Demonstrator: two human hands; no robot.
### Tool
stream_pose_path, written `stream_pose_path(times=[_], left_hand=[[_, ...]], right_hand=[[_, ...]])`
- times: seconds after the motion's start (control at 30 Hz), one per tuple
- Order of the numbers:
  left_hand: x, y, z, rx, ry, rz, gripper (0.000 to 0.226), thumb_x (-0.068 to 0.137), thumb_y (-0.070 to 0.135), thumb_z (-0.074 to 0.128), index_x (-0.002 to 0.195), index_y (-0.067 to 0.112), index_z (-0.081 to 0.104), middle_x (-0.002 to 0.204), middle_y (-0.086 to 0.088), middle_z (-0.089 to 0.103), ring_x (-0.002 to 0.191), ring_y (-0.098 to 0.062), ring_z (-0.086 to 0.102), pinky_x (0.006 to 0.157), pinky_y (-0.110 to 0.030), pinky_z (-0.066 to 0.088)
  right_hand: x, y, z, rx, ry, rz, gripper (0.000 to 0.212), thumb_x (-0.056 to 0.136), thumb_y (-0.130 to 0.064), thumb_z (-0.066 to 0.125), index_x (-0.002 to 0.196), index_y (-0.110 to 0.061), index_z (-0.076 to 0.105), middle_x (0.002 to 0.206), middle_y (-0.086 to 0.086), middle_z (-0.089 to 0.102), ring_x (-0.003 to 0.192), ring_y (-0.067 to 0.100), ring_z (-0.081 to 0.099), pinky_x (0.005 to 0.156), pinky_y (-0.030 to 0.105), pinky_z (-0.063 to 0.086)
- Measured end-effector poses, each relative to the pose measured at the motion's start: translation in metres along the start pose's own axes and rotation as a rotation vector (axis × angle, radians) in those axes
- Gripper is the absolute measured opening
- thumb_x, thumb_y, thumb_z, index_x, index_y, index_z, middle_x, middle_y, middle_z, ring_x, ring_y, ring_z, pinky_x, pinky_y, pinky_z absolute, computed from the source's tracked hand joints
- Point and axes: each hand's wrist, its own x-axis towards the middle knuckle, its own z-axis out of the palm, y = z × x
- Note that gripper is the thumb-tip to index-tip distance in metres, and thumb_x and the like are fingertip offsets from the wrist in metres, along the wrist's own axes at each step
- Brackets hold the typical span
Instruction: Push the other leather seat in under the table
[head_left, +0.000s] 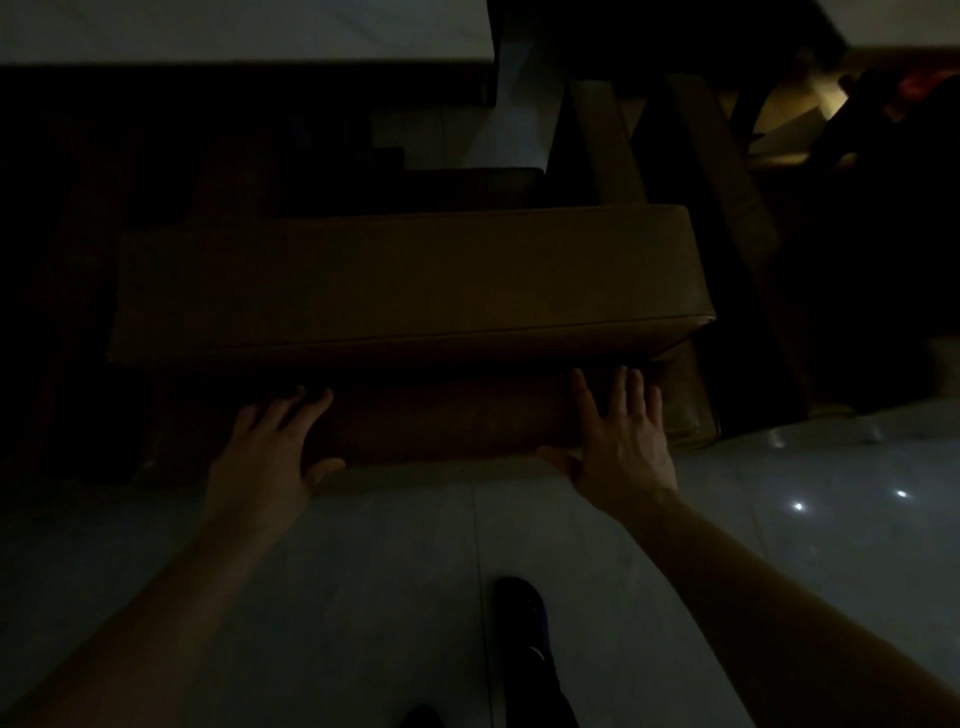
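**Both hands flat on sofa base front**

Left hand (275, 441) and right hand (618, 436), fingers straight and spread, gripping nothing, press the dark brown leather sofa base (447, 421) at frame centre. Its long axis runs left-right, directly ahead of the fingertips; brown seat cushion (405, 280) overhangs above.

brown sofa base (441, 421) — dim, low, on floor

1. The room is very dark.
2. The left hand (270, 447) lies flat on the front of a brown sofa base (441, 421), fingers straight.
3. The right hand (621, 441) lies flat on it too, thumb out.
4. A big brown cushion (405, 280) sits just above both hands.
5. A dark shoe (522, 618) stands on the pale tiled floor (363, 571).
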Motion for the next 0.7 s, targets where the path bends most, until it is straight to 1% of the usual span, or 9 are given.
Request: stream_pose_path(times=[0.07, 0.17, 0.3, 0.43, 0.5, 0.57, 0.7], left_hand=[[-0.004, -0.004, 0.000, -0.013, 0.019, 0.009, 0.072, 0.083, 0.045, 0.069, 0.147, 0.031, 0.038, 0.149, -0.004, 0.041, 0.130, -0.039, 0.030, 0.096, -0.054, 0.043], [-0.005, -0.007, 0.004, -0.028, 0.030, 0.032, 0.073, 0.082, 0.042, 0.072, 0.147, 0.030, 0.040, 0.148, -0.005, 0.043, 0.131, -0.037, 0.031, 0.096, -0.054, 0.044], [-0.004, -0.008, 0.013, -0.043, 0.103, 0.078, 0.073, 0.077, 0.032, 0.078, 0.143, 0.021, 0.047, 0.141, -0.013, 0.051, 0.127, -0.041, 0.037, 0.100, -0.054, 0.042], [-0.002, -0.012, 0.020, -0.031, 0.143, 0.120, 0.075, 0.073, 0.030, 0.080, 0.141, 0.017, 0.050, 0.138, -0.016, 0.054, 0.126, -0.043, 0.040, 0.100, -0.055, 0.042], [0.000, -0.013, 0.020, -0.033, 0.156, 0.119, 0.077, 0.071, 0.029, 0.083, 0.140, 0.016, 0.051, 0.136, -0.016, 0.055, 0.125, -0.044, 0.041, 0.097, -0.055, 0.043], [0.005, -0.011, 0.018, -0.028, 0.135, 0.104, 0.077, 0.071, 0.030, 0.083, 0.140, 0.018, 0.051, 0.137, -0.014, 0.055, 0.125, -0.043, 0.041, 0.097, -0.054, 0.044], [0.023, -0.012, 0.013, -0.023, 0.121, 0.090, 0.076, 0.075, 0.033, 0.080, 0.143, 0.021, 0.047, 0.140, -0.013, 0.052, 0.127, -0.041, 0.038, 0.101, -0.054, 0.041]], right_hand=[[-0.004, -0.004, -0.001, -0.008, 0.000, 0.008, 0.102, 0.083, -0.085, 0.025, 0.158, -0.018, 0.011, 0.155, 0.038, 0.019, 0.145, 0.052, 0.016, 0.117, 0.064, 0.018], [-0.004, -0.006, -0.006, -0.020, -0.040, 0.024, 0.104, 0.081, -0.087, 0.026, 0.158, -0.020, 0.006, 0.157, 0.037, 0.015, 0.146, 0.051, 0.013, 0.118, 0.062, 0.017], [0.001, -0.008, -0.012, -0.007, -0.091, 0.037, 0.106, 0.078, -0.088, 0.025, 0.158, -0.024, -0.003, 0.159, 0.035, 0.006, 0.148, 0.049, 0.005, 0.120, 0.060, 0.013], [0.006, -0.007, -0.012, 0.040, -0.106, 0.050, 0.108, 0.074, -0.090, 0.025, 0.158, -0.027, -0.002, 0.159, 0.035, 0.004, 0.149, 0.048, 0.003, 0.120, 0.061, 0.012], [0.009, -0.006, -0.012, 0.026, -0.105, 0.045, 0.108, 0.074, -0.090, 0.026, 0.158, -0.028, -0.003, 0.159, 0.035, 0.005, 0.149, 0.049, 0.003, 0.119, 0.062, 0.013], [0.014, -0.005, -0.013, 0.025, -0.112, 0.047, 0.108, 0.073, -0.090, 0.027, 0.157, -0.029, -0.004, 0.159, 0.035, 0.004, 0.149, 0.048, 0.002, 0.119, 0.062, 0.013], [0.030, -0.006, -0.018, 0.026, -0.106, 0.053, 0.109, 0.074, -0.090, 0.035, 0.157, -0.030, -0.004, 0.159, 0.034, 0.004, 0.148, 0.049, 0.003, 0.119, 0.062, 0.013]])
